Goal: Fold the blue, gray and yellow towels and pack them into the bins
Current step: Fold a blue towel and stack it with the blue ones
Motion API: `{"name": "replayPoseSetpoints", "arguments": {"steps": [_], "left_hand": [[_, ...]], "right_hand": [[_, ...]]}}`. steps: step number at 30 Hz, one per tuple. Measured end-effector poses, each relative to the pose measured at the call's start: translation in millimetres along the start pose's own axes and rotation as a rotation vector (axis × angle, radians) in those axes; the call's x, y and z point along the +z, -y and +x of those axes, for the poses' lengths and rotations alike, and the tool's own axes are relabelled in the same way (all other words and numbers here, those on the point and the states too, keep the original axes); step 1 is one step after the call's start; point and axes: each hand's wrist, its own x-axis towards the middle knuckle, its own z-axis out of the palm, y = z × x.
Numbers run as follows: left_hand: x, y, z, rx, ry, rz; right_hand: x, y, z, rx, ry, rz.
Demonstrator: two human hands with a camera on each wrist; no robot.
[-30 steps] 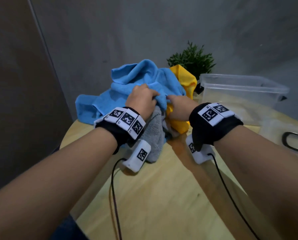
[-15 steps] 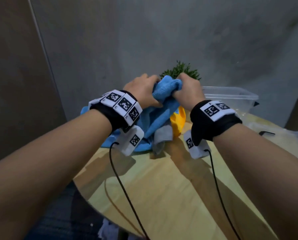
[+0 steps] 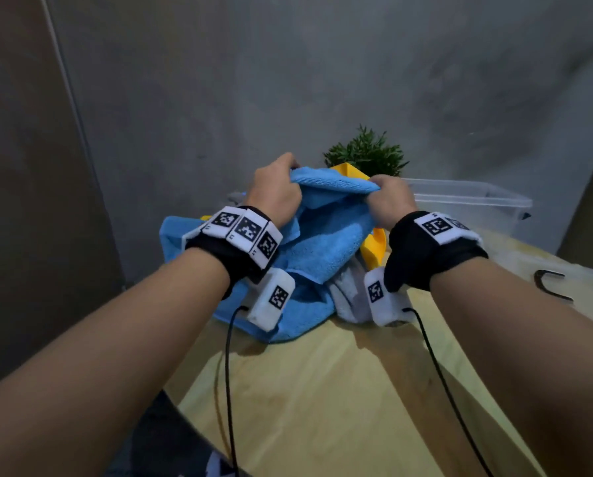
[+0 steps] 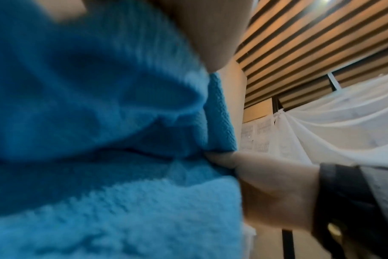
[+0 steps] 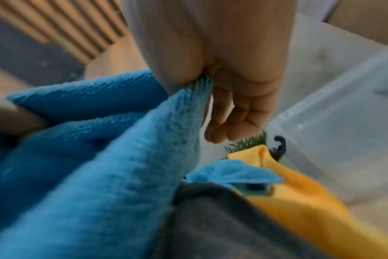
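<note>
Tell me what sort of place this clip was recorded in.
Probably an indoor room at home or in an office, not a workshop: a round wooden table against a plain gray wall, a small potted plant, and a slatted wooden ceiling with white drapes.

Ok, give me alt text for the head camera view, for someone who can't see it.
Two hands, left hand and right hand, grip the top edge of a blue towel lifted over a wooden table. A gray towel and yellow towel lie beneath it, with a clear plastic bin and green plant behind.
</note>
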Motion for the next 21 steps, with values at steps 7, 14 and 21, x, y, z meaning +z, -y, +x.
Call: {"name": "replayPoseSetpoints", "arguments": {"steps": [7,14,21], "left_hand": [[-23,-31,3,0.103,0.059,0.126],[-34,-54,9,-0.012,-0.414,-0.036],[10,-83,-9,-0.226,-0.126,-0.843]], "right_hand": [[-39,5,2,0.070,0.014,0.867],[-103,7,17,-0.180,-0.274,0.444],[-118,-35,-33,0.171,0.392,0.717]]}}
